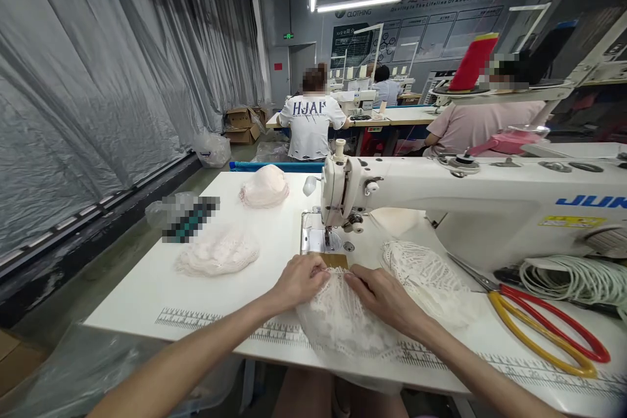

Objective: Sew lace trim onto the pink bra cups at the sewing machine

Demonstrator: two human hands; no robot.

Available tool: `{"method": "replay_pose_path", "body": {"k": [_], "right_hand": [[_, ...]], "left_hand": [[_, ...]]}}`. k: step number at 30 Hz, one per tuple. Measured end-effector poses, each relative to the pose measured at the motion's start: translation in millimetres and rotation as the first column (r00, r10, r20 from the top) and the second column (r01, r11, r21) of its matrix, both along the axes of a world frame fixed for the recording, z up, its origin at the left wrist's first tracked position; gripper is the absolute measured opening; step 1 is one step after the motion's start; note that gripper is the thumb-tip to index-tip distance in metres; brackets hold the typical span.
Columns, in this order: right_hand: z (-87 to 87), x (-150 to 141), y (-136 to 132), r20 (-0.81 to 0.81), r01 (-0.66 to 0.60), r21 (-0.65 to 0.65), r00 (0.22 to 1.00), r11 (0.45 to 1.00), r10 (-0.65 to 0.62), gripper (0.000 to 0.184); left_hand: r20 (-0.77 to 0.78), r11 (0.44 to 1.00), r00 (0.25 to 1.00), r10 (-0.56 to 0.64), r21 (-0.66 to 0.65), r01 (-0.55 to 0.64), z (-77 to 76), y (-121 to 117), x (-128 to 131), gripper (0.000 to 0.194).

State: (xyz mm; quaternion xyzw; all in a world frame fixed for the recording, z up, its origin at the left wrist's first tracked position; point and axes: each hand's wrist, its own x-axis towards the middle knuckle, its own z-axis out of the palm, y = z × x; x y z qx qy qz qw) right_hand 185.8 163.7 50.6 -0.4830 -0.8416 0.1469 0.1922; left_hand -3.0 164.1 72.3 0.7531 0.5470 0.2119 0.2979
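Note:
A white lace piece (343,313) lies at the front of the sewing machine (337,196), its lower part hanging over the table's front edge. My left hand (301,281) pinches its upper left edge, fingers closed. On the upper right edge, my right hand (379,287) grips the same lace between thumb and fingers. Both hands sit just in front of the needle and presser foot (328,235), beside a brown plate (333,260) on the machine bed. More white lace (426,274) rests right of my right hand.
Scissors with red and yellow handles (543,330) lie at the right, near a coil of pale cord (573,281). A white lace pile (218,251) and a pale pink cup-shaped pile (266,186) rest on the left of the table (142,290). Other people sit at machines ahead.

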Motion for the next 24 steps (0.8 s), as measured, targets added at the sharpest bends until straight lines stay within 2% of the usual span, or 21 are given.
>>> {"method": "replay_pose_path", "body": {"k": [3, 4, 6, 8, 9, 11, 14, 16, 18, 20, 22, 24], "right_hand": [[-0.7, 0, 14, 0.037, 0.044, 0.075, 0.998, 0.996, -0.047, 0.030], [-0.7, 0, 17, 0.042, 0.039, 0.135, 0.998, 0.990, -0.045, 0.028], [-0.6, -1, 19, 0.055, -0.037, 0.300, 0.998, 0.953, 0.021, 0.024], [-1.3, -2, 18, 0.085, -0.168, 0.419, 0.986, 0.892, 0.146, 0.022], [-2.2, -2, 18, 0.097, -0.223, 0.434, 0.975, 0.873, 0.201, 0.022], [-5.1, -2, 17, 0.099, -0.282, 0.393, 0.959, 0.875, 0.265, 0.023], [-10.0, 0, 19, 0.095, -0.295, 0.372, 0.955, 0.880, 0.280, 0.024], [-11.4, 1, 21, 0.095, -0.302, 0.378, 0.953, 0.875, 0.288, 0.024], [-10.7, 2, 21, 0.092, -0.303, 0.365, 0.953, 0.880, 0.289, 0.023], [-8.8, 2, 21, 0.085, -0.301, 0.350, 0.953, 0.887, 0.290, 0.023], [-7.1, 2, 22, 0.079, -0.300, 0.340, 0.954, 0.891, 0.291, 0.023], [-6.4, 2, 24, 0.080, -0.299, 0.340, 0.954, 0.892, 0.289, 0.023]], "left_hand": [[-0.076, 1.000, 0.997, 0.013, 0.020, -0.012, -6.7, 18, 6, 0.022], [-0.101, 1.000, 0.995, 0.017, 0.027, -0.015, -8.7, 23, 8, 0.023], [-0.138, 0.999, 0.990, 0.021, 0.037, -0.016, -11.9, 29, 10, 0.023], [-0.176, 0.999, 0.984, 0.011, 0.039, -0.005, -13.9, 32, 10, 0.022], [-0.206, 0.999, 0.979, 0.003, 0.041, 0.006, -14.3, 34, 10, 0.021], [-0.291, 0.998, 0.957, -0.013, 0.052, 0.030, -14.0, 36, 9, 0.020], [-0.466, 0.996, 0.885, 0.012, 0.085, 0.032, -10.9, 39, 5, 0.020], [-0.546, 0.985, 0.835, 0.075, 0.169, 0.022, -8.6, 37, 3, 0.018], [-0.540, 0.943, 0.833, 0.117, 0.324, 0.078, -7.8, 32, 2, 0.019], [-0.481, 0.858, 0.875, 0.047, 0.469, 0.212, -9.6, 25, 1, 0.023], [-0.448, 0.774, 0.891, -0.079, 0.535, 0.338, -13.4, 18, 0, 0.021], [-0.464, 0.740, 0.875, -0.138, 0.538, 0.403, -17.8, 15, -1, 0.016]]}}
